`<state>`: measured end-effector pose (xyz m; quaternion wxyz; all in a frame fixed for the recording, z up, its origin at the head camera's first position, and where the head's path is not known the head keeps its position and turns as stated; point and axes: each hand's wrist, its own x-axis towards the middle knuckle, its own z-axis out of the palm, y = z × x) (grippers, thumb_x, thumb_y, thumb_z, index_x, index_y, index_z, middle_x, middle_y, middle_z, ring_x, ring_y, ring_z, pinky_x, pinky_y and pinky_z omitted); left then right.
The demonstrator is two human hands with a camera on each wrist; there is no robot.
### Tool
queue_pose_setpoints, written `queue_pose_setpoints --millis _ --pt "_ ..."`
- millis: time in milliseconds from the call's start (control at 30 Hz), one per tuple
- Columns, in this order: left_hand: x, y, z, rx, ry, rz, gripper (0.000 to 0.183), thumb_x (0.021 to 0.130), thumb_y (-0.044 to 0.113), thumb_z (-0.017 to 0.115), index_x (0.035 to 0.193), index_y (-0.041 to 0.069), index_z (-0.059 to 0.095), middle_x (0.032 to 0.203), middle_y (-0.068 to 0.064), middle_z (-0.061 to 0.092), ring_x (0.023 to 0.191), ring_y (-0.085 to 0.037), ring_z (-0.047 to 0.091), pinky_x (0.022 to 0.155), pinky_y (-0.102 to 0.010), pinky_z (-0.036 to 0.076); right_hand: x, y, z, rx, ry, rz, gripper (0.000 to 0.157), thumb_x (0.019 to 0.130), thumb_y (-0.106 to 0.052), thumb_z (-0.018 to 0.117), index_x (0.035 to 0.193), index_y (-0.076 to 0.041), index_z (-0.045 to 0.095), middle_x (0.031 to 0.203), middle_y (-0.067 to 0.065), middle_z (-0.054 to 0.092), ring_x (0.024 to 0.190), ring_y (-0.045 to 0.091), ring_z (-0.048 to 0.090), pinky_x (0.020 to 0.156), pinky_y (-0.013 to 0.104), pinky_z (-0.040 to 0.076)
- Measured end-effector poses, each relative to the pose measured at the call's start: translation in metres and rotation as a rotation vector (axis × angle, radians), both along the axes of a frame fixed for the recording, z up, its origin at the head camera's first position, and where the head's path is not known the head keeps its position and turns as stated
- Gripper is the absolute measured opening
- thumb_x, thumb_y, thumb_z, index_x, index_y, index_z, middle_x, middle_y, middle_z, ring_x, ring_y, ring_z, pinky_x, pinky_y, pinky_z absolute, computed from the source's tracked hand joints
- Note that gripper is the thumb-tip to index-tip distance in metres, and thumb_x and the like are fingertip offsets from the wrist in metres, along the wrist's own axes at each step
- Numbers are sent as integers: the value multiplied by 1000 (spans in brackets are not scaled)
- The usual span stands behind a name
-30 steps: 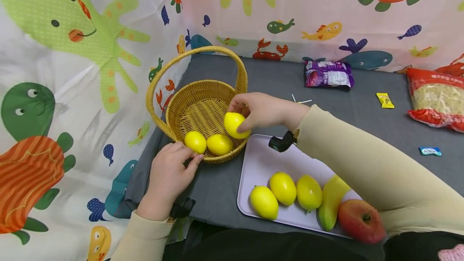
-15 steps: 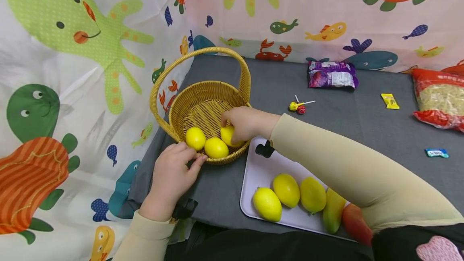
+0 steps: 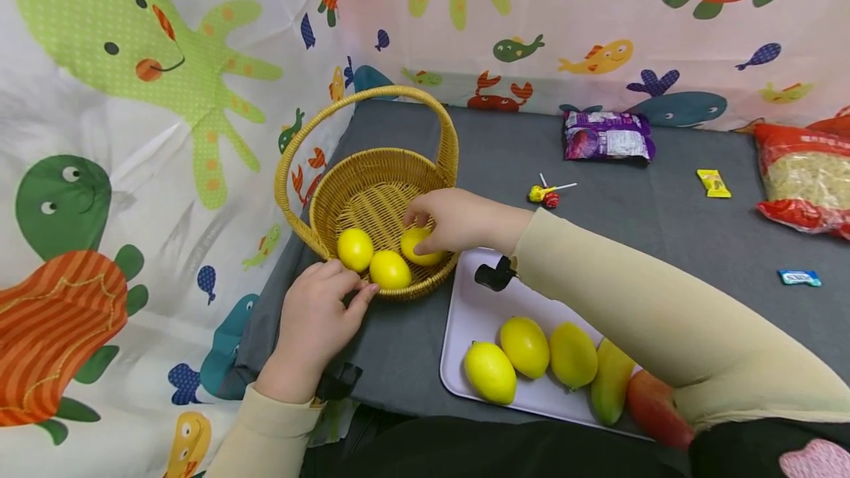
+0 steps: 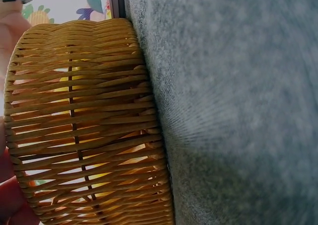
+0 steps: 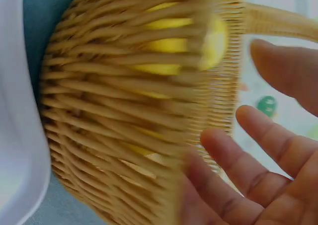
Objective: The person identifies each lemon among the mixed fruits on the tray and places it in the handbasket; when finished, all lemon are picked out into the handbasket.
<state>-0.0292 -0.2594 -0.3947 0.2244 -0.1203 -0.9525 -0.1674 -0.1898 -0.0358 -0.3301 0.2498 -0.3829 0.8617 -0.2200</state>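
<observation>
Three lemons [image 3: 390, 270] lie in the basket [image 3: 385, 162], from 4 to 7 o'clock: that part looks done. The right hand [image 3: 458, 218] hangs over the 4 o'clock one, fingers parted, apparently gripping nothing; the left hand [image 3: 317, 319] pinches the basket's rim near 6. Likely left to move: three yellow fruits [image 3: 524, 347] on the tray [image 3: 473, 316], at the basket's 4 o'clock
</observation>
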Motion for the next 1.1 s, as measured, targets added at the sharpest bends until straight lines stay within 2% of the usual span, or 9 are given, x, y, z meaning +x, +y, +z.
queue_pose_setpoints --millis 133,300,500,567,700,833,1000,1100 --pt "0 1 -2 -3 -4 4 25 83 33 85 73 19 67 73 5 55 69 -18 49 64 -33 44 10 25 14 -102 -89 -37 40 90 -35 77 127 -26 64 122 2 65 105 19 60 87 38 52" --pt "0 4 -4 -1 2 -4 24 83 31 85 73 20 67 73 3 57 69 -18 49 64 -34 44 31 69 25 -159 -225 -90 39 91 -33 77 127 -24 64 120 0 66 108 20 61 86 38 53" --pt "1 7 -6 12 -3 11 24 81 33 86 74 19 68 74 2 58 70 -18 49 64 -34 45 53 127 15 -197 -517 -230 40 94 -30 74 130 -16 62 119 10 61 106 31 60 82 42 59" --pt "1 8 -6 13 -1 18 24 81 33 87 74 19 69 74 3 58 70 -19 49 64 -35 45 61 145 9 -192 -576 -277 44 94 -31 74 131 -12 60 119 13 59 108 33 60 82 43 60" --pt "1 9 -7 9 10 16 23 81 32 87 75 18 70 74 3 58 70 -19 51 65 -35 46 74 177 -3 -168 -602 -370 51 93 -31 74 134 -6 56 120 14 57 110 34 60 82 44 60" --pt "1 8 -7 7 34 8 22 80 29 88 76 16 71 74 2 59 70 -20 52 65 -35 46 87 196 -13 -161 -606 -455 54 93 -30 75 135 -4 55 124 15 55 107 31 61 82 45 60" --pt "2 8 -7 15 51 -2 22 78 27 89 75 15 71 73 0 59 70 -21 52 65 -37 47 101 205 -23 -151 -625 -492 56 92 -30 76 136 -4 53 127 16 54 100 26 64 83 45 60" --pt "1 10 -7 17 48 -7 22 79 27 89 75 14 71 73 -1 60 70 -21 52 65 -37 47 107 207 -25 -146 -629 -495 58 90 -28 78 137 -5 52 130 17 53 104 26 64 83 45 60"
